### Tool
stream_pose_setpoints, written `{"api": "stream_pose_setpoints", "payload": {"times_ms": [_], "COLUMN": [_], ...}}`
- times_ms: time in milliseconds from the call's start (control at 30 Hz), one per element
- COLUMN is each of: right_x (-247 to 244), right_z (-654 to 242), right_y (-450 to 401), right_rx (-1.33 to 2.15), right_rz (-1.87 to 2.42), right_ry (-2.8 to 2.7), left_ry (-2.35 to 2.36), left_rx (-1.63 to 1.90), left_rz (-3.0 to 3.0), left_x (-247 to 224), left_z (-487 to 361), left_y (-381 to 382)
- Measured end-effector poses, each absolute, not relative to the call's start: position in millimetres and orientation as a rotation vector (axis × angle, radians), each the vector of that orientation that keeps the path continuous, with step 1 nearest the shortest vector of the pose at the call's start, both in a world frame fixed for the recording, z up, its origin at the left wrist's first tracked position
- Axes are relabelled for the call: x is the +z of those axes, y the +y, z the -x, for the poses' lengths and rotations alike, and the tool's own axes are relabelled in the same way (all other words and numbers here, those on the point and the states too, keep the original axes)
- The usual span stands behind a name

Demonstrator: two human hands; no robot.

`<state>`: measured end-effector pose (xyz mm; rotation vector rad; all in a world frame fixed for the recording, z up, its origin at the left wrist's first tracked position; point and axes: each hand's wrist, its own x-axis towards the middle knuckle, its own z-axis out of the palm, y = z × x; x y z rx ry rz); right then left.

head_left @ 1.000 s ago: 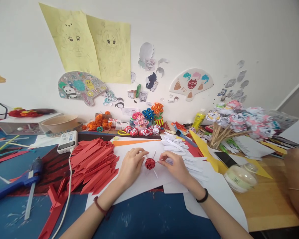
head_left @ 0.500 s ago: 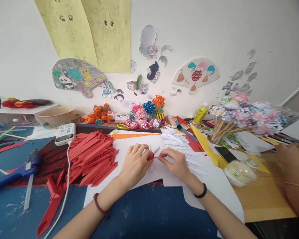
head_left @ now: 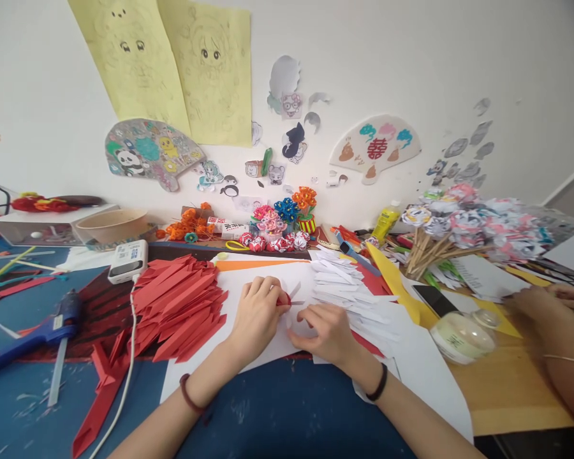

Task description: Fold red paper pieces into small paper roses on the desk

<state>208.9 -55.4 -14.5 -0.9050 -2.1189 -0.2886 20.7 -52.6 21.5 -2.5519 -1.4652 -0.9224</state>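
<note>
My left hand (head_left: 256, 315) is closed around a small red paper flower (head_left: 283, 301), mostly hidden by the fingers, with white paper strips sticking out of it. My right hand (head_left: 323, 330) rests with fingers spread on the white sheet (head_left: 268, 347) just right of the flower and holds nothing. A pile of folded red paper strips (head_left: 176, 306) lies left of my left hand. A pile of folded white strips (head_left: 337, 284) lies beyond my right hand.
A blue glue gun (head_left: 33, 335) and a white power bank (head_left: 127, 261) with its cable lie at the left. Paper flowers (head_left: 282, 226) line the wall. At the right are a round lidded jar (head_left: 462, 338), a phone (head_left: 433, 299), flowers on sticks (head_left: 463, 223) and another person's hand (head_left: 550, 306).
My right hand let go of the flower and dropped flat onto the white sheet. My left hand closed over the flower. The other person's hand moved further in at the right.
</note>
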Motion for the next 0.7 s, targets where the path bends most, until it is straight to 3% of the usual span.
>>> {"api": "stream_pose_setpoints", "payload": {"times_ms": [367, 700], "right_x": [-19, -25], "right_z": [-199, -193], "right_y": [-57, -54], "right_rx": [-0.743, -0.762], "right_rz": [0.832, 0.721], "right_ry": [-2.261, -2.259], "left_ry": [-1.493, -1.521], "left_rx": [-0.978, -0.972], "left_rz": [2.618, 2.508], "left_x": [23, 26], "left_z": [-24, -27], "left_y": [-56, -62]}}
